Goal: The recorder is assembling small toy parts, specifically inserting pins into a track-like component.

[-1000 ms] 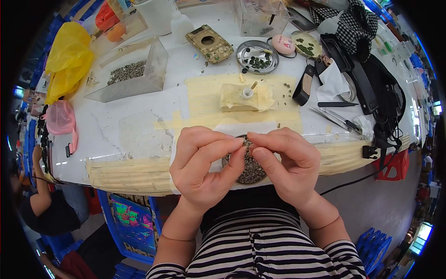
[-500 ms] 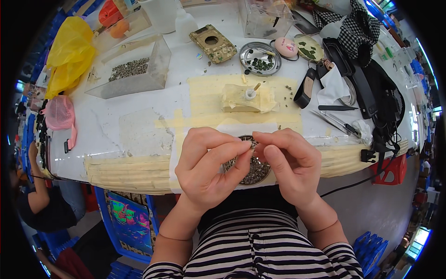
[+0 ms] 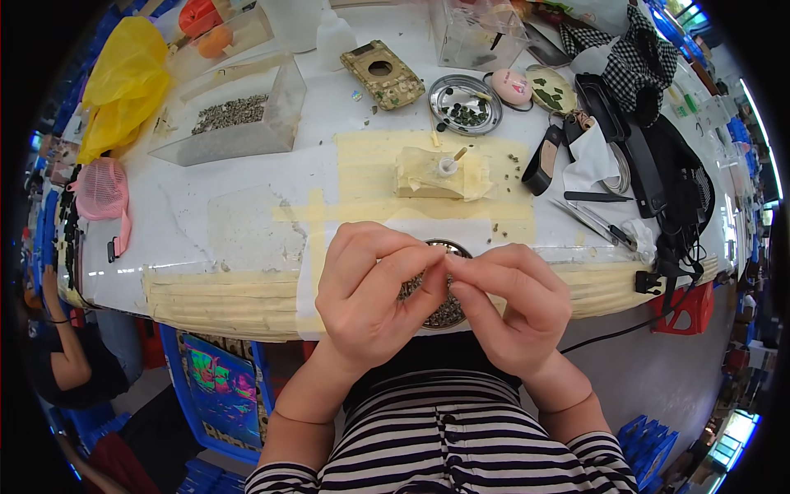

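At the left edge of the table (image 3: 181, 218) lies a pink mesh pouch (image 3: 103, 191); a crumpled yellow bag (image 3: 123, 86) lies farther toward the far left corner. Next stands a clear bin (image 3: 247, 146) with grey bits (image 3: 230, 114) inside. At the middle of the near edge, the left hand (image 3: 370, 288) has its thumb and forefinger nearly closed; whether they pinch a piece, I cannot tell. A round dish (image 3: 448, 244) of small grey pieces (image 3: 444, 316) sits under the fingertips, partly hidden, with a taped block (image 3: 420, 179) beyond it. The right hand (image 3: 518, 305) touches the left fingertips, its forefinger and thumb slightly apart; its hold, if any, is hidden. A slim black tool (image 3: 598, 197) lies toward the near right corner
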### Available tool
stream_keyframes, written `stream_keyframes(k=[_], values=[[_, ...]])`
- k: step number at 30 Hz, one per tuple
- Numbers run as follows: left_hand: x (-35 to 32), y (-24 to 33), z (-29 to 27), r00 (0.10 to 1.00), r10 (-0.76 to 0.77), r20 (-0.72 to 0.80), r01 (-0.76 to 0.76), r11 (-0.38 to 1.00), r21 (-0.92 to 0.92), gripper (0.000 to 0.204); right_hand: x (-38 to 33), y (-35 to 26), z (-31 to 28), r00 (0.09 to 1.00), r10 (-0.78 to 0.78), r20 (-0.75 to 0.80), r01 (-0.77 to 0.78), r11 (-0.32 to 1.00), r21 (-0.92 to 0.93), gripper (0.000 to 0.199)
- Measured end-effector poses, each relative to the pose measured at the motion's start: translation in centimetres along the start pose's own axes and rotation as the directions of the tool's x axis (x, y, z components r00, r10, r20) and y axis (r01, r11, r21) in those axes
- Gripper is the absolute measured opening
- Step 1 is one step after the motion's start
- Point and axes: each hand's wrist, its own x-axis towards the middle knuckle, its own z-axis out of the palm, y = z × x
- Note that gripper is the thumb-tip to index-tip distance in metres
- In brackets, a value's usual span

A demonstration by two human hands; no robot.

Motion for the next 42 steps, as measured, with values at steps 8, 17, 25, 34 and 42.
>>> stream_keyframes(k=[8,17,25,34,42], values=[[-0.1,0.0,-0.2,0.999,-0.051,-0.012,0.05,0.996,-0.079,0.025,-0.3,0.8,0.2,0.996,0.089,0.008,-0.089,0.996,0.006,0.027],[0.0,0.0,-0.3,1.0,-0.011,0.004,0.011,0.997,-0.08,0.027,-0.3,1.0,0.2,0.976,0.218,0.005,-0.213,0.946,0.244,0.021],[-0.1,0.1,-0.3,0.999,-0.035,0.008,0.035,0.997,-0.071,0.027,-0.4,0.8,0.1,0.994,0.098,-0.042,-0.094,0.992,0.078,0.025],[-0.1,0.1,-0.3,0.999,-0.048,0.004,0.048,0.996,-0.069,0.027,-0.3,0.7,0.1,0.997,0.048,-0.059,-0.047,0.999,0.028,0.027],[-0.1,0.0,-0.3,0.999,-0.038,0.002,0.039,0.997,-0.071,0.027,-0.3,0.9,0.1,0.996,0.07,-0.049,-0.067,0.996,0.061,0.026]])
